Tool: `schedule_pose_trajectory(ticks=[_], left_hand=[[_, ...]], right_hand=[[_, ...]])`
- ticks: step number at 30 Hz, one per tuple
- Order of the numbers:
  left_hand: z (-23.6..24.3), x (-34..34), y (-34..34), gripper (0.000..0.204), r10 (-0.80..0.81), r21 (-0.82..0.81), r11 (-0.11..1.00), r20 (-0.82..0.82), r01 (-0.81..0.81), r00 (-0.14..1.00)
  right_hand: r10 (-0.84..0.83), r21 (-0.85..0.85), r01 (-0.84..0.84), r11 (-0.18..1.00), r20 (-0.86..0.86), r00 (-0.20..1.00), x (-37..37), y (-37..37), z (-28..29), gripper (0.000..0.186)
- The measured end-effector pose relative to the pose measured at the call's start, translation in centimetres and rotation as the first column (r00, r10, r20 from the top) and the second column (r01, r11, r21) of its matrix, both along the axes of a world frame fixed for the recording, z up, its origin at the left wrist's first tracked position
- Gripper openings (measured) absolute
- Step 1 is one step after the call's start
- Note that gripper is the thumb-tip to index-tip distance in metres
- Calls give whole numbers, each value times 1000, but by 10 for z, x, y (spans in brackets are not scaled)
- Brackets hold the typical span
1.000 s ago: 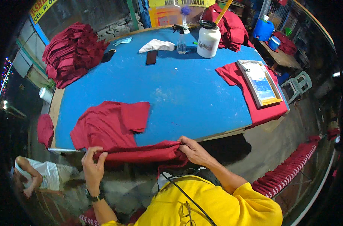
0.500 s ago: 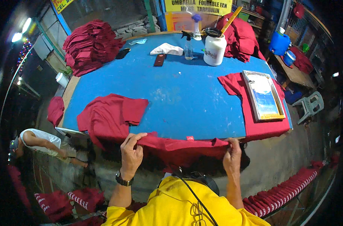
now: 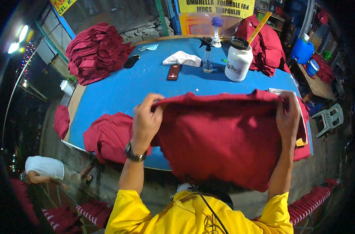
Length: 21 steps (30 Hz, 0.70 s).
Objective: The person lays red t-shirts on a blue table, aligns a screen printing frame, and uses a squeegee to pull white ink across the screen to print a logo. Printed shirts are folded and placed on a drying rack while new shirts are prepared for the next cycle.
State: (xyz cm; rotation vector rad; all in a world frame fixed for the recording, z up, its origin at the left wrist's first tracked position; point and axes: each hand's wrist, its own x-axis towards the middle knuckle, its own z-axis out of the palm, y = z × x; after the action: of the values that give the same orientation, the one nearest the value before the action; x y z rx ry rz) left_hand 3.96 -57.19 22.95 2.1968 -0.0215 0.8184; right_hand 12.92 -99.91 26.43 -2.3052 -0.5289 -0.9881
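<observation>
A dark red shirt (image 3: 220, 136) hangs spread between my two hands, held up over the near side of the blue table. My left hand (image 3: 148, 121) pinches one top corner. The opposite corner is gripped by my right hand (image 3: 288, 113). Left of my left wrist, another red shirt (image 3: 109, 132) lies crumpled on the table and drapes over its near edge. Behind my right hand, a white-edged rectangular frame (image 3: 279, 91) is mostly hidden by the raised cloth; it rests on another red shirt.
The blue table (image 3: 119, 93) bears a big red cloth pile (image 3: 95, 52), a phone (image 3: 173, 72), a white cloth (image 3: 182, 58), a spray bottle (image 3: 208, 62) and a white jar (image 3: 238, 62). A plastic chair (image 3: 329, 120) stands right. A person (image 3: 44, 167) bends down at left.
Both hands have risen and moved away from my body, lifting the red shirt from the near table edge over the tabletop. It now covers most of the frame. The person at left has bent lower.
</observation>
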Motion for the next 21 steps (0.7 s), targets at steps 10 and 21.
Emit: schedule_pose_trajectory(ticks=[10, 21], left_hand=[[-237, 249, 9, 19, -28, 124, 989, -349, 75, 937], [-262, 282, 3, 19, 88, 187, 982, -403, -12, 911]], right_hand=[[-142, -75, 121, 990, -467, 873, 228, 52, -256, 14], [-385, -110, 371, 922, -367, 847, 261, 54, -309, 18]])
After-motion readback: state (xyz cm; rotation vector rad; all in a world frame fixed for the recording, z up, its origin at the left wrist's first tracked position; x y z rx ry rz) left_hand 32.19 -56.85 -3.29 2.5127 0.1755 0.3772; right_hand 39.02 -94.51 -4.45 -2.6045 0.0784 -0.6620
